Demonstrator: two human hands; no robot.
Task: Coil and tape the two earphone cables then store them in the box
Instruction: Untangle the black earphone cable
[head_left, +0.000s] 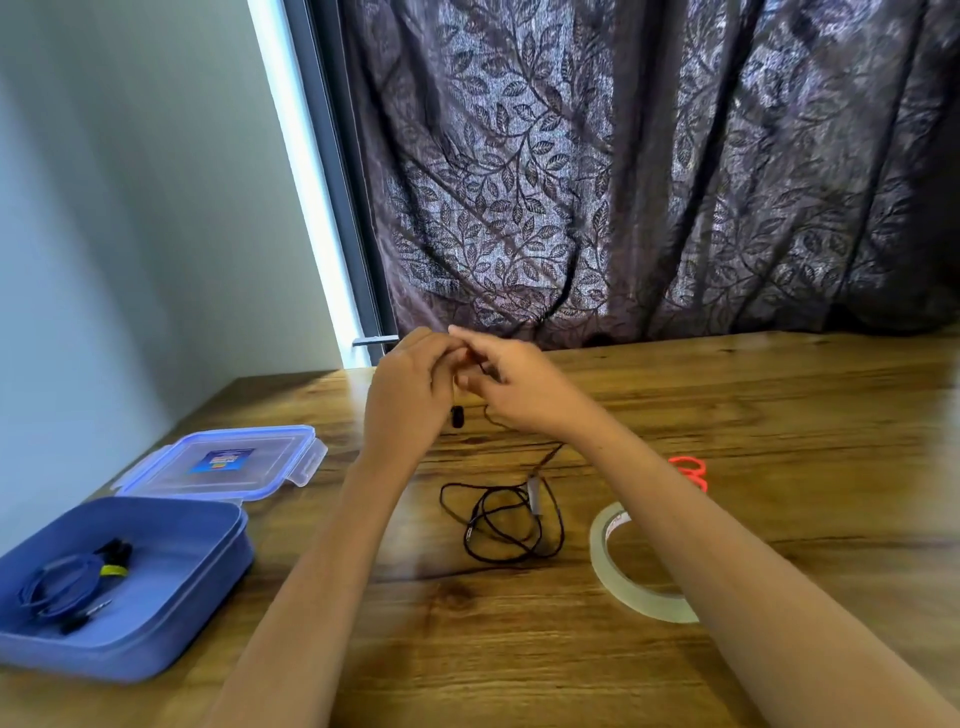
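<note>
My left hand (410, 395) and my right hand (519, 389) meet above the table's far middle, both pinching the upper end of a black earphone cable (501, 525). An earbud (457, 417) dangles just below my left hand. The cable's remaining length lies in loose loops on the wood between my forearms, with its inline remote (534, 493) showing. A blue earphone cable (62, 584), coiled and bound with a yellow-green band, lies inside the open blue box (208, 566) at the left. A roll of clear tape (631, 566) lies flat under my right forearm.
The box's clear lid (223, 460) with blue clips lies just behind the box. Red scissor handles (691, 470) peek out beyond my right forearm. A dark leaf-patterned curtain (649, 171) hangs behind the wooden table (467, 649); a wall stands at the left.
</note>
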